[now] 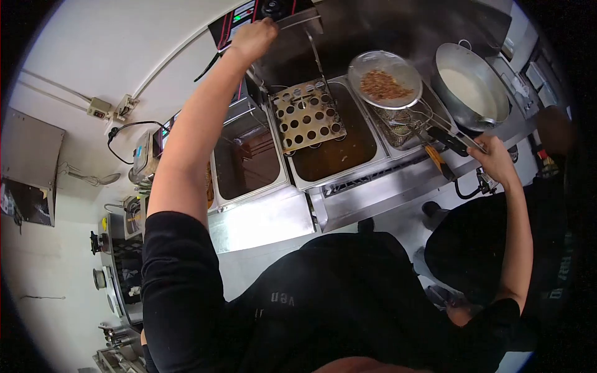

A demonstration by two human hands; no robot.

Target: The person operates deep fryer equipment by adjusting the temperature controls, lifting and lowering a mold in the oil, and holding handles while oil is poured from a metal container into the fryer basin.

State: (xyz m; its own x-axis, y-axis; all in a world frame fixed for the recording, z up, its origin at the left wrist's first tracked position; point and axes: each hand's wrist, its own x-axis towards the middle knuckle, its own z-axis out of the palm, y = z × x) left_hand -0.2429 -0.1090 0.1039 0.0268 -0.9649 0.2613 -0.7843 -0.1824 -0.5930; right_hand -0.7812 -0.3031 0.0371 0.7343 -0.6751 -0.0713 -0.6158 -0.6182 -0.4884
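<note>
My left hand [254,38] reaches up to the fryer's control panel [239,20], its fingers bent together beside the black knob [274,7]; whether they pinch anything is hidden. My right hand [495,160] is closed round the handle end of a round strainer [385,79]. Reddish-brown fried bits [384,86] lie in the strainer, which is over the right side of the fryer. Left of it, a perforated metal plate [310,118] with rows of round holes sits over the oil vat [339,155].
A second oil vat [249,163] is to the left. A large pot [469,87] with pale liquid stands at the right. A wire basket [395,127] and an orange-and-black brush [439,163] lie below the strainer. Another person in dark clothes [460,239] is close on the right.
</note>
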